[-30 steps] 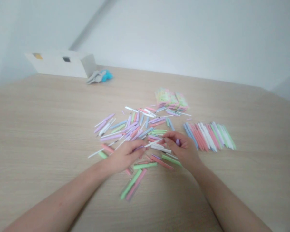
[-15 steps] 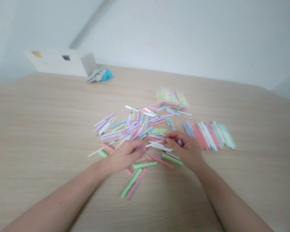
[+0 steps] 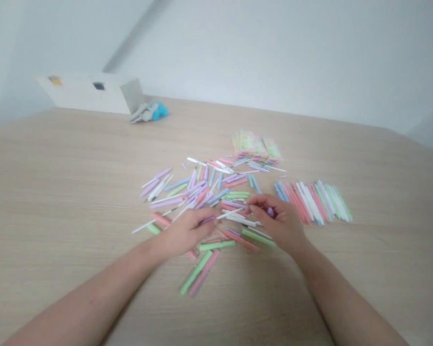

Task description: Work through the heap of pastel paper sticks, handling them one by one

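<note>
My left hand point(image 3: 189, 230) is closed around a purple pen point(image 3: 208, 220), with a thin white stick point(image 3: 229, 213) projecting from its right end toward my other hand. Just right of that stick, my right hand point(image 3: 283, 221) has its thumb and forefinger pinched near the stick's tip. A purple pen part point(image 3: 270, 212) shows in the curl of its fingers; the rest of it is hidden by the palm. Under and around both hands lie scattered pen parts in purple, green, pink, blue and white, among them a green barrel point(image 3: 217, 245).
A row of assembled-looking pens point(image 3: 312, 203) lies side by side to the right. Stacks of small printed packets point(image 3: 254, 145) stand behind the scattered parts. At the back left are a white box point(image 3: 90, 96) and a crumpled grey and blue cloth-like item point(image 3: 149, 112), on a wooden table point(image 3: 57, 192).
My right hand has shifted slightly to the right, away from the white stick's tip. My left hand stays almost in place with the purple pen.
</note>
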Available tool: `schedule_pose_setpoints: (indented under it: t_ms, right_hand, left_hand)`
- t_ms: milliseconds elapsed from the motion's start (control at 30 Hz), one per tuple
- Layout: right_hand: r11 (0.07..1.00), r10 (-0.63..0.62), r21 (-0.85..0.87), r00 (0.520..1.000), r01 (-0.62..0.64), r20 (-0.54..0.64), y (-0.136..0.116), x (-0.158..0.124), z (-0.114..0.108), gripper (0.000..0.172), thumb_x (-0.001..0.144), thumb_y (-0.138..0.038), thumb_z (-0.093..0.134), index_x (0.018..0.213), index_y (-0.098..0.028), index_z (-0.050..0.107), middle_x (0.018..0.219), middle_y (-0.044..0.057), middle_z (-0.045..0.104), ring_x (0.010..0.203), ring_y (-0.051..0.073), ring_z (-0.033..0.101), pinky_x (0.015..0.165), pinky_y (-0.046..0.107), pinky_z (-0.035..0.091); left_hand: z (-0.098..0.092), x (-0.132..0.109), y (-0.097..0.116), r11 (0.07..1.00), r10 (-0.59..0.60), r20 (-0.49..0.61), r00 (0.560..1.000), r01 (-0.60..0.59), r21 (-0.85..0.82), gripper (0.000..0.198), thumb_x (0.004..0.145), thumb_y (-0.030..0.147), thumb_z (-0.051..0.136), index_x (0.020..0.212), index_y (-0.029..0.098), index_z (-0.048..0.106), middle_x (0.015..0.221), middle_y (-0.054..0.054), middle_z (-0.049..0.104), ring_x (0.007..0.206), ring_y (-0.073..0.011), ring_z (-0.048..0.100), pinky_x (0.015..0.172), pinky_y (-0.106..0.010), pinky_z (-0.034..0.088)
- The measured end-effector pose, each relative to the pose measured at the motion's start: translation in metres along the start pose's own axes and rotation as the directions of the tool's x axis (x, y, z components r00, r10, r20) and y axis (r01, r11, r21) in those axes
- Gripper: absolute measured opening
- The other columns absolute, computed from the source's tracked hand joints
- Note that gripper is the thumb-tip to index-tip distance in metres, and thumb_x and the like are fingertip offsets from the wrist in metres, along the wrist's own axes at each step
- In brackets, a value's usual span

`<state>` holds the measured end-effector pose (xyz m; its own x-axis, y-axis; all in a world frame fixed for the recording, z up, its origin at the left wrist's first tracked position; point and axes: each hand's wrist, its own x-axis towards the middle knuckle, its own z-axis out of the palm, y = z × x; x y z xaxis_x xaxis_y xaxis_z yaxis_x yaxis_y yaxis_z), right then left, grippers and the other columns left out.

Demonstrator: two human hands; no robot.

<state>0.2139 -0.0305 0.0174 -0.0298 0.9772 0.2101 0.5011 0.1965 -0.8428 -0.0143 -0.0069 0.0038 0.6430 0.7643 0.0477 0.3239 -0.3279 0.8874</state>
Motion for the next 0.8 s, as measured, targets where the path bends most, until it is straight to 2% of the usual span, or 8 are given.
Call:
schedule_pose_setpoints:
  t_ms: [800]
  right_hand:
    - [0.995, -0.073, -0.058, 0.996, 0.076, 0.049, -0.0033, -0.0002, 0.0007, 0.010, 0.080, -0.020, 0.058, 0.084, -0.019, 0.067, 0.065, -0.002, 0.064, 0.048, 0.007, 0.040, 0.045, 0.020, 0.030]
  left_hand:
    - [0.0016, 0.0006, -0.0075, 0.997, 0.044, 0.004, 0.999, -0.044, 0.060, 0.028, 0.092, 0.031, 0.041, 0.099, 0.015, 0.063, 0.073, 0.001, 0.056, 0.065, -0.0113, 0.051, 0.064, -0.022, 0.042]
